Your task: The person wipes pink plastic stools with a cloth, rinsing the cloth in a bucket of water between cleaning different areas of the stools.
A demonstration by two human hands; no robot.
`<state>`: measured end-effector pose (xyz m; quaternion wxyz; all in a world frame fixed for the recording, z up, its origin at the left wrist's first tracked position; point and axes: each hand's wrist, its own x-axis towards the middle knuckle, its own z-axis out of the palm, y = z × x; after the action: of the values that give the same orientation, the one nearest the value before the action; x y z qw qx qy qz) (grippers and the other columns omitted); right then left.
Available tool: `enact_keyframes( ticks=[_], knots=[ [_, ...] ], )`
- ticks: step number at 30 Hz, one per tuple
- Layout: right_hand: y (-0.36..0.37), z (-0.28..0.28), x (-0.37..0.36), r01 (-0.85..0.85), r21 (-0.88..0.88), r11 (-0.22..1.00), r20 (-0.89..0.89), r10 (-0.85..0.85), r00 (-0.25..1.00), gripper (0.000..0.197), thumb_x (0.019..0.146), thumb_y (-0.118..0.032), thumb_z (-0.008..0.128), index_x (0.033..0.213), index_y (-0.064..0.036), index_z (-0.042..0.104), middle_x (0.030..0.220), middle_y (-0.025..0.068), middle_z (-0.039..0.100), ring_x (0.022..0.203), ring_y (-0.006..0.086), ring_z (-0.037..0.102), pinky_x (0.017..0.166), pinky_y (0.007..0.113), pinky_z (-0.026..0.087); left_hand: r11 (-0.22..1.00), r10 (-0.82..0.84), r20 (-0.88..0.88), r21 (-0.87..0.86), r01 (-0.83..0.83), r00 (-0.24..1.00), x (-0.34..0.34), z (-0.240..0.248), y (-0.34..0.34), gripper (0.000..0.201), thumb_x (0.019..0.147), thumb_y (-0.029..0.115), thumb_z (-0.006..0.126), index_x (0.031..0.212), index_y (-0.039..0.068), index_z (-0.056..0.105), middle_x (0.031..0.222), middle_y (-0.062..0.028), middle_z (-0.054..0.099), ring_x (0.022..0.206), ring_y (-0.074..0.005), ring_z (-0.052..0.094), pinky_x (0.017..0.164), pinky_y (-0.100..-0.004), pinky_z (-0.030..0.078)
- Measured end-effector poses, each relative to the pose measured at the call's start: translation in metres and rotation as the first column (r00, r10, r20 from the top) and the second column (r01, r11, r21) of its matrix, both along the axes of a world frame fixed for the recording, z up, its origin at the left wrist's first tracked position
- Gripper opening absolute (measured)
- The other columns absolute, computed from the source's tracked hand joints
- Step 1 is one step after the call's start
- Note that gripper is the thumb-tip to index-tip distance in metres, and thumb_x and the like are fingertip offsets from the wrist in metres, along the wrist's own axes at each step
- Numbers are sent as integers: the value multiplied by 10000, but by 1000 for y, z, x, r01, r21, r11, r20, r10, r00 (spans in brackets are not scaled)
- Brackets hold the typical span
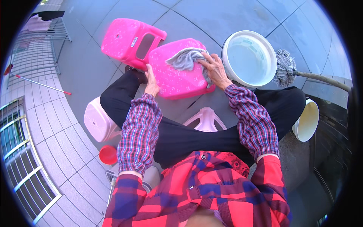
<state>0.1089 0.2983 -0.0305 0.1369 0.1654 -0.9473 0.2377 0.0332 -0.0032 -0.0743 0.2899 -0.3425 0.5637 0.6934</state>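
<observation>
A bright pink plastic stool [172,81] with a pale flower print lies tipped in front of me, its seat facing up toward me. My left hand [152,81] steadies it at its left edge, part of the fingers hidden against the side. On the seat's upper right lies a crumpled grey cloth [185,58]. My right hand [215,70] grips that cloth with bent fingers and presses it on the seat, some cloth hanging down over the right side. Touching the stool's upper left is a second bright pink stool [123,38], also on its side.
To the right stand a white bucket of water [249,58] and a grey mop [285,68]. A cream bucket [305,121] lies beside my right knee. Pale pink stools [99,119] and a red cup [108,154] are at the left. A metal rack [41,38] stands far left.
</observation>
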Motion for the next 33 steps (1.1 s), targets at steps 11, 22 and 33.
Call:
enact_keyframes(
  ticks=[11, 22, 33],
  knots=[
    [-8, -8, -3, 263, -489, 832, 203, -185, 962, 363, 793, 23, 487, 1105, -119, 607, 1168, 116, 560, 945, 331, 516, 821, 394, 429, 956, -206, -219, -252, 149, 954, 20, 69, 42, 677, 748, 254, 748, 1246, -7, 372, 1124, -160, 540, 1000, -242, 559, 819, -406, 490],
    [-2, 7, -11, 393, -206, 896, 163, -365, 917, 510, 674, 65, 517, 1151, -108, 571, 1218, 183, 504, 909, 350, 491, 839, 402, 431, 995, 19, -154, 100, -4, 988, 5, 34, 12, 557, 787, 526, 623, 939, -10, 598, 761, -49, 611, 619, -164, 590, 588, -295, 513],
    [-86, 88, 3, -180, -433, 883, -140, 132, 981, 552, 632, 84, 516, 1149, -99, 581, 1243, 182, 486, 974, 345, 516, 865, 400, 437, 687, 360, -44, 688, -233, 932, 30, 84, 95, 365, 936, 341, 450, 1060, 26, 588, 988, -107, 614, 888, -226, 594, 822, -337, 479]
  ],
)
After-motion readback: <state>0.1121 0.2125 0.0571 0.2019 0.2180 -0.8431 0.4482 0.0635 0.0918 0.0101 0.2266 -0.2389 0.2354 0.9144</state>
